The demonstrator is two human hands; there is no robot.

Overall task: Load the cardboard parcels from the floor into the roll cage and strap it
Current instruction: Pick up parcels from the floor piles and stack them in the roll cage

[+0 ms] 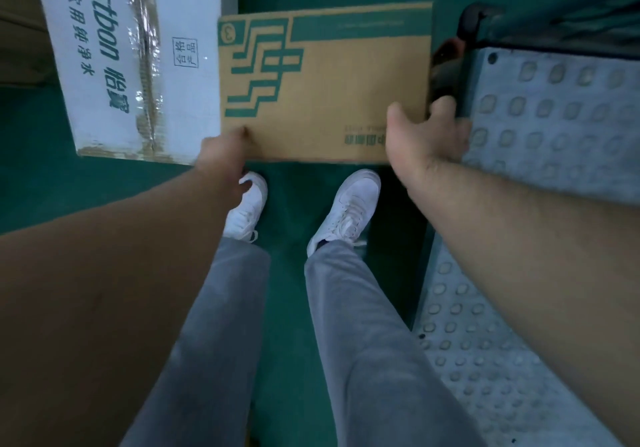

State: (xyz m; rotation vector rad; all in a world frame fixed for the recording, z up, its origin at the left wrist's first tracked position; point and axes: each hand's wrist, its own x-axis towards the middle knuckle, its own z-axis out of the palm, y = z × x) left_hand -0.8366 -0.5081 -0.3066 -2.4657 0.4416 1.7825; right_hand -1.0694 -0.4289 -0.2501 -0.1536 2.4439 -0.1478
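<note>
Both my hands grip a brown cardboard parcel (325, 83) by its near corners, just ahead of my white shoes (346, 204) on the green floor (52, 169). My left hand (225, 150) pinches the left corner, thumb on top. My right hand (427, 135) curls round the right edge. A white box (131, 59) lies just left of the parcel, and a grey studded platform (554, 117) is just right of it.
</note>
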